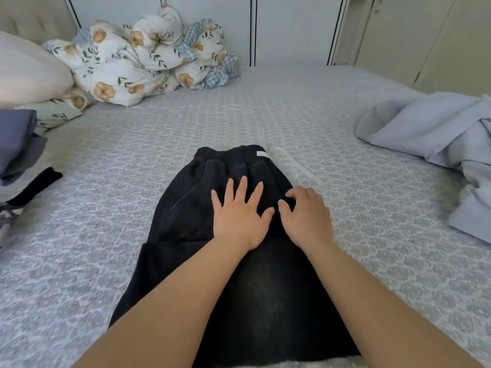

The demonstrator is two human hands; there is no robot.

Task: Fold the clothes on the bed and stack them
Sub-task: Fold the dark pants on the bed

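Black trousers [191,213] lie flat along the middle of the bed, elastic waistband at the far end with a white label. My left hand [239,216] presses flat on them below the waistband, fingers spread and straight. My right hand [305,219] rests beside it at the trousers' right edge, fingers curled, thumb and forefinger pinching the black fabric. A crumpled light blue garment [430,134] lies at the right. Folded dark blue and grey clothes [16,144] are piled at the left edge.
The bed [292,107] has a grey patterned cover. A bunched floral duvet [138,59] and a cream pillow [26,70] sit at the far left. A black sock-like item [39,181] lies by the left pile. A white cord [297,163] lies right of the waistband.
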